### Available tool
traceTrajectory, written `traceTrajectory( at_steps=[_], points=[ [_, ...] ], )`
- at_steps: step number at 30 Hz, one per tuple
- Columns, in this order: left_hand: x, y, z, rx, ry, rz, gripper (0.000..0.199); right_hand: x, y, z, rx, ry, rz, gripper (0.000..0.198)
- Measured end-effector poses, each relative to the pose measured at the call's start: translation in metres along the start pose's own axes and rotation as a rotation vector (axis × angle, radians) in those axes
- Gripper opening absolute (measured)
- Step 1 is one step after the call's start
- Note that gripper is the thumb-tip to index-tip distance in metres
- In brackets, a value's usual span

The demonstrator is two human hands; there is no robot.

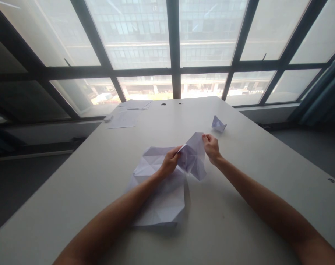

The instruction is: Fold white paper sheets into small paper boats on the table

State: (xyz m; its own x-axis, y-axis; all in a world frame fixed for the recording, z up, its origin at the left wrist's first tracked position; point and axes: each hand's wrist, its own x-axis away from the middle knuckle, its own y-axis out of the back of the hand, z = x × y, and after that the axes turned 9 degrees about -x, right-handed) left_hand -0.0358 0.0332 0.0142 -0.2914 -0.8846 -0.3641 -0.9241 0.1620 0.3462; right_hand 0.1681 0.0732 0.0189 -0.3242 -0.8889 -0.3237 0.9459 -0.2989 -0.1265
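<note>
A white sheet of paper (193,156), creased and partly unfolded, is held up between my two hands above the table. My left hand (170,160) pinches its left edge. At its upper right edge, my right hand (211,145) grips it with closed fingers. Beneath my left forearm lies more creased white paper (163,200), opened out with fold lines across it; the forearm covers part of it. A small folded paper boat (218,124) rests on the table beyond my right hand, apart from it.
The white table (81,176) stretches to large windows (134,33). Flat white sheets (123,118) lie at its far left, with a small white object (108,118) beside them. A dark round hole (163,104) shows near the far edge. A curtain (322,88) hangs at right.
</note>
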Motion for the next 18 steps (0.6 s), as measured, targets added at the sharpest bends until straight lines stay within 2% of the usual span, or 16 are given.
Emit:
traceTrajectory(
  at_steps=[4, 7, 10, 11, 12, 15, 18],
  points=[
    [0.001, -0.001, -0.001, -0.087, -0.001, -0.114, 0.036, 0.006, -0.001, 0.015, 0.145, 0.242, -0.109, 0.029],
    [0.0, 0.0, -0.001, -0.112, -0.008, -0.237, 0.036, 0.02, -0.007, 0.027, 0.191, 0.296, -0.019, 0.044],
    [-0.001, 0.002, -0.001, -0.083, -0.009, -0.314, 0.034, 0.035, -0.014, 0.027, 0.211, 0.215, 0.152, 0.078],
    [-0.002, 0.003, 0.0, -0.061, -0.005, -0.324, 0.034, 0.039, -0.017, 0.025, 0.207, 0.171, 0.187, 0.082],
    [-0.003, 0.003, 0.001, -0.033, 0.001, -0.327, 0.033, 0.041, -0.019, 0.022, 0.192, 0.118, 0.218, 0.08],
    [-0.005, 0.003, 0.007, 0.098, 0.053, -0.278, 0.033, 0.04, -0.02, 0.012, 0.112, -0.068, 0.252, 0.054],
    [-0.006, 0.0, 0.016, 0.289, 0.185, -0.209, 0.047, 0.034, -0.014, 0.006, 0.015, -0.23, 0.22, 0.053]
  ],
)
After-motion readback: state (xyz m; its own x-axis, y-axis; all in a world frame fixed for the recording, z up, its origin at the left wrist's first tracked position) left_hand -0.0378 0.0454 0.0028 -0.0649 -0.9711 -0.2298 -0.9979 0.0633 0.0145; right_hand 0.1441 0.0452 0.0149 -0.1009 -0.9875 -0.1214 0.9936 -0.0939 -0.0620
